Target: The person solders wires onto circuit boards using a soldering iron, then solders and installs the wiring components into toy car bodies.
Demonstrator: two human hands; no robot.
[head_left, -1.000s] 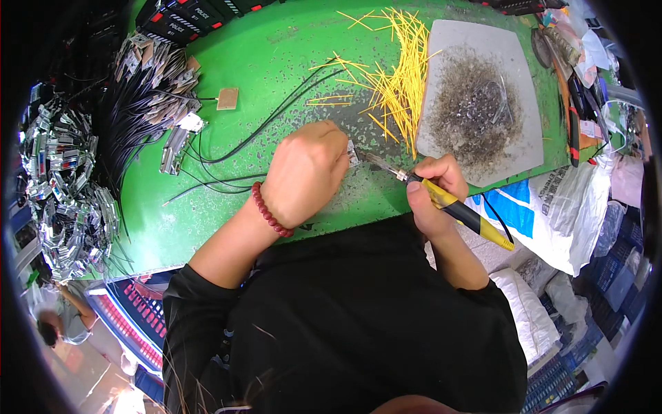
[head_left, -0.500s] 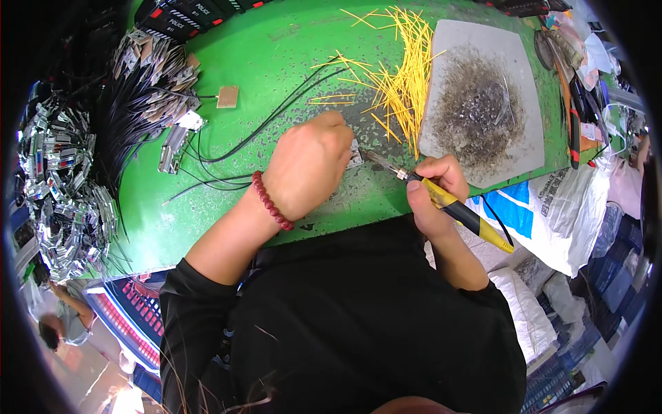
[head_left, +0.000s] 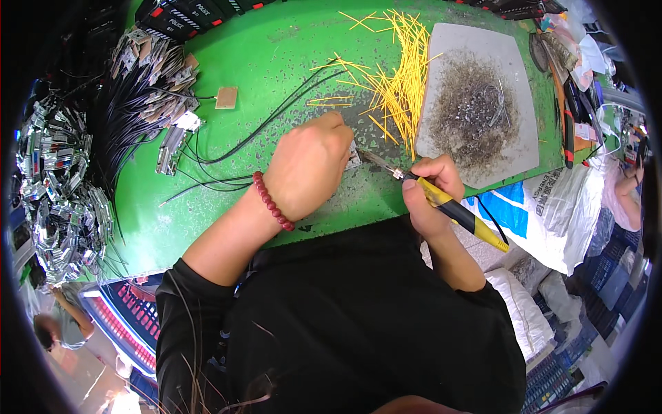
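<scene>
My right hand (head_left: 434,196) grips a yellow and black soldering iron (head_left: 455,208), fingers closed round the front of its handle. Its metal tip points left and lies close beside a small silvery piece (head_left: 354,157) at the fingers of my left hand; whether they touch I cannot tell. My left hand (head_left: 310,162) is closed over that piece, back of the hand upward, its fingertips hidden. Thin black cables (head_left: 241,145) run over the green table (head_left: 276,48) around that hand and pass under the wrist. Yellow sticks or wires (head_left: 407,83), thin and straight, are heaped beyond the iron.
A grey board (head_left: 520,138) with a dark, scorched-looking middle lies at the right. Bundled black cables with small boards (head_left: 155,83) and a pile of silvery metal parts (head_left: 58,186) fill the left. Red-handled pliers (head_left: 568,131) and a white sack (head_left: 565,214) are at the right edge.
The whole view has shifted slightly. The iron's tip sits a touch nearer the silvery piece; my left hand keeps its place and grip.
</scene>
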